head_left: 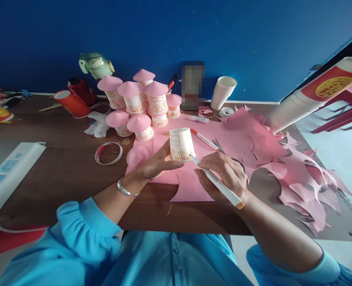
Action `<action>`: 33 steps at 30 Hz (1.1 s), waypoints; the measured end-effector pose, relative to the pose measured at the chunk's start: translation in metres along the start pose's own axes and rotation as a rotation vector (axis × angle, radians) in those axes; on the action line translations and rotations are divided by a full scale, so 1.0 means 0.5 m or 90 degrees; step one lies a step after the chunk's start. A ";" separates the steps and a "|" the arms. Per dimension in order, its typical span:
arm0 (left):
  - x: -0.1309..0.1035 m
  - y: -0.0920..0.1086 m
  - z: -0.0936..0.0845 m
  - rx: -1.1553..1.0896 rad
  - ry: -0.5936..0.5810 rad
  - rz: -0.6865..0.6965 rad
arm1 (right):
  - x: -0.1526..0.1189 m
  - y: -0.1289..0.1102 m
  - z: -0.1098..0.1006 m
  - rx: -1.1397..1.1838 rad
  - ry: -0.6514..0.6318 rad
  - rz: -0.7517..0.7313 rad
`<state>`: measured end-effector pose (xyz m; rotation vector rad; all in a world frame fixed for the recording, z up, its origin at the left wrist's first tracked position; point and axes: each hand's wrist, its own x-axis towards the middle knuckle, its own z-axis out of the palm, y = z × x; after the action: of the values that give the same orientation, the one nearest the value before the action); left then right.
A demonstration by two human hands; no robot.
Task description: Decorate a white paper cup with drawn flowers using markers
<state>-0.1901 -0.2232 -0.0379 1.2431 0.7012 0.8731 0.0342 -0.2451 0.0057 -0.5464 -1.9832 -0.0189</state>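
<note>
Upside down in my left hand [158,161] is a white paper cup [181,143], its fingers and thumb closed round the lower part. A window outline and flowers with grass are drawn on it in orange-brown and red. My right hand [223,171] grips a white marker [219,184] with an orange end, its tip at the cup's lower right edge. Just behind the cup lies a second marker [205,140] with a red end. Scissors [219,145], partly hidden, rest near my right hand. A pink paper cone [137,157] sits beside my left wrist.
Several decorated cups with pink cone roofs [130,95] stand behind. Pink paper [238,133] and cut scraps [306,194] spread to the right, by long stacked cups [301,105]. A tape roll [108,153], red cup [71,104] and power strip [18,171] lie left.
</note>
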 end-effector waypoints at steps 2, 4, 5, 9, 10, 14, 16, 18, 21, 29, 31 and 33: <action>-0.001 0.001 -0.001 0.008 -0.007 -0.001 | 0.000 0.000 0.000 0.000 0.004 -0.003; -0.002 0.000 -0.002 0.009 -0.013 -0.001 | 0.001 0.000 0.001 -0.001 0.005 -0.005; -0.002 0.000 -0.003 0.008 -0.015 0.000 | 0.002 0.000 0.001 -0.002 0.004 -0.004; -0.001 -0.004 -0.004 0.002 -0.016 -0.004 | 0.004 -0.002 0.001 -0.005 0.005 -0.001; -0.001 -0.004 -0.004 0.001 -0.015 -0.006 | 0.004 -0.002 0.001 -0.005 0.006 -0.002; -0.001 -0.006 -0.005 -0.004 -0.007 -0.006 | 0.004 -0.001 0.001 -0.005 0.000 -0.006; -0.001 -0.005 -0.004 -0.011 -0.006 -0.009 | 0.004 0.000 0.001 -0.004 -0.002 -0.008; 0.000 -0.004 -0.001 -0.017 -0.003 -0.011 | 0.005 -0.001 0.000 -0.004 -0.001 -0.007; 0.004 -0.002 0.003 -0.029 0.004 -0.004 | 0.005 -0.001 -0.001 -0.006 -0.004 -0.009; 0.008 0.010 0.011 -0.066 -0.019 0.029 | 0.004 -0.004 0.000 -0.009 -0.004 -0.018; 0.007 0.013 0.013 -0.062 -0.017 0.035 | 0.003 -0.003 0.000 -0.015 -0.007 -0.014; 0.007 0.014 0.014 -0.064 -0.020 0.036 | 0.003 -0.003 0.000 -0.018 -0.008 -0.012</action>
<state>-0.1838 -0.2230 -0.0296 1.1892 0.5927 0.9233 0.0332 -0.2459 0.0073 -0.5468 -2.0030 -0.0551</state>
